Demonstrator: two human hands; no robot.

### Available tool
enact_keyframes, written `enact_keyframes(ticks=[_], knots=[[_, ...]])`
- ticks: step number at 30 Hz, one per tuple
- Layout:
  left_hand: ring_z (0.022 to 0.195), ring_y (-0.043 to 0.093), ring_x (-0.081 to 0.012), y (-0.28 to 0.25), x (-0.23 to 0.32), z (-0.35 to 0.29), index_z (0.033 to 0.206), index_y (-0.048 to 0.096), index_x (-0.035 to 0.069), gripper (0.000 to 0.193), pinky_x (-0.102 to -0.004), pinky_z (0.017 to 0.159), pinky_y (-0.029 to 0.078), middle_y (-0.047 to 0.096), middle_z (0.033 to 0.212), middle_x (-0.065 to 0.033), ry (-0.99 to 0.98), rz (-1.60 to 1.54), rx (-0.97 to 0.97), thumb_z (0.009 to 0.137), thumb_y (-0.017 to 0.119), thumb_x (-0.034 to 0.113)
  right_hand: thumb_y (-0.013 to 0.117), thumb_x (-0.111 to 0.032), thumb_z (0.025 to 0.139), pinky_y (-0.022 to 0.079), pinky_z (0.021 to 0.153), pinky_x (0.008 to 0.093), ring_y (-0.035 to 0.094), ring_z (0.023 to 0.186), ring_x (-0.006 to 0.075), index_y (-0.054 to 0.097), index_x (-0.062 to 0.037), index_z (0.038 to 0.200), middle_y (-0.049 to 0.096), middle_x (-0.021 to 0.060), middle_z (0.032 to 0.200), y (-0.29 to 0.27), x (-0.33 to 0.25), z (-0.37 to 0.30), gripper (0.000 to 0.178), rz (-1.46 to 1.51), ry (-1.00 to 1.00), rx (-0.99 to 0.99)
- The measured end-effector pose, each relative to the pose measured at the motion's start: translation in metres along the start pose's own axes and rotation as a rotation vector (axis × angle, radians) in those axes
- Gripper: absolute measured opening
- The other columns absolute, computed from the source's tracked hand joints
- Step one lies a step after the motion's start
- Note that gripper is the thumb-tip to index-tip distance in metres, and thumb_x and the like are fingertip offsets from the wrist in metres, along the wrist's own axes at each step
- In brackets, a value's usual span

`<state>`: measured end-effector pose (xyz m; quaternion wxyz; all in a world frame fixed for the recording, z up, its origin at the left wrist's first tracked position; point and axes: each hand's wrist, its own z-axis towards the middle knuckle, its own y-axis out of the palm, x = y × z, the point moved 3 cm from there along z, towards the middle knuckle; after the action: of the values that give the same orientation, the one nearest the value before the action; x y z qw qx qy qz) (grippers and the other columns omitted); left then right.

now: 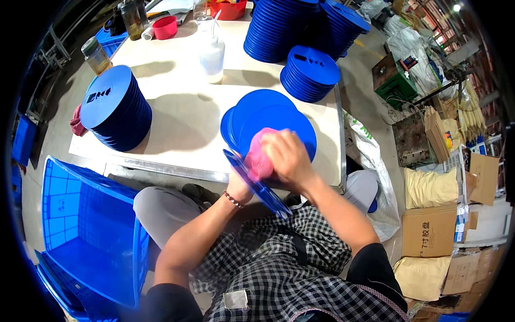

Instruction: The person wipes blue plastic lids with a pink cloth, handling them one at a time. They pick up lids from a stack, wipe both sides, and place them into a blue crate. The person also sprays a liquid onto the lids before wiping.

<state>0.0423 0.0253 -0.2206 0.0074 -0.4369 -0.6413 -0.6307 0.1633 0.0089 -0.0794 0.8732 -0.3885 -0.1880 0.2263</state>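
Gripping a tilted blue disc (261, 189), the left hand (239, 186) holds it just on the near side of the flat discs (264, 111), its fingers mostly hidden. The right hand (289, 157), blurred, has its fingers closed around a pink cloth (258, 162) against the disc. Left of the flat discs on the tabletop (179, 153) stands a disc stack (120, 110); beyond them, leftward, a squeeze bottle (213, 56).
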Motion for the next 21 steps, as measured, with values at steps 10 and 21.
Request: enact_keyframes(ticks=[10, 21], knots=[[0.112, 0.07, -0.0277, 0.068, 0.054, -0.028, 0.148, 0.043, 0.005, 0.058, -0.0414, 0.094, 0.061, 0.064, 0.131, -0.0185, 0.097, 0.13, -0.011, 0.103, 0.062, 0.036, 0.066, -0.023, 0.094, 0.053, 0.073, 0.0247, 0.067, 0.086, 0.0099, 0.068, 0.0056, 0.111, 0.071, 0.0098, 0.107, -0.078, 0.111, -0.07, 0.034, 1.253, 1.203, 0.31], [0.134, 0.057, -0.0351, 0.061, 0.035, -0.018, 0.159, 0.028, 0.005, 0.076, -0.0476, 0.108, 0.053, 0.05, 0.151, -0.0229, -0.228, -0.21, -0.263, 0.102, 0.062, 0.041, 0.075, -0.018, 0.076, 0.048, 0.1, 0.041, 0.065, 0.083, 0.016, 0.07, -0.0001, 0.087, 0.067, 0.0127, 0.097, -0.11, 0.039, -0.041, 0.022, 1.536, 0.806, -0.195]])
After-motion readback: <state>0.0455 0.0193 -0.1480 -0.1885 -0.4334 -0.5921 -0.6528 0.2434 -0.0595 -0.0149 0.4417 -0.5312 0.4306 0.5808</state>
